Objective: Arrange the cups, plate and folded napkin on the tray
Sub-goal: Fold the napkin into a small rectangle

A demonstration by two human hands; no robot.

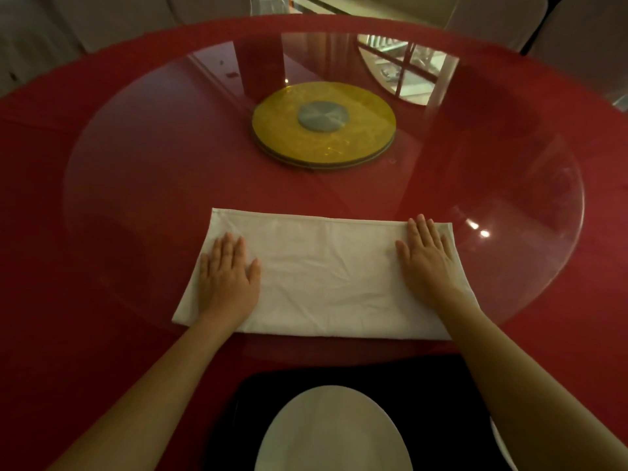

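Observation:
A white cloth napkin [323, 277], folded into a long rectangle, lies flat on the glass turntable in front of me. My left hand [228, 277] presses palm-down on its left end. My right hand [429, 260] lies flat on its right end, fingers together. Both hands hold nothing. Close to me, a white plate [331, 433] sits on a black tray [401, 379] at the table's near edge. A sliver of another white object [499, 440] shows beside my right forearm. No cups are in view.
The round table has a red cloth [68, 164] under a large glass turntable [526, 185]. A yellow disc with a grey metal hub [323, 122] sits at its centre. Pale chairs [560, 35] stand beyond the far edge.

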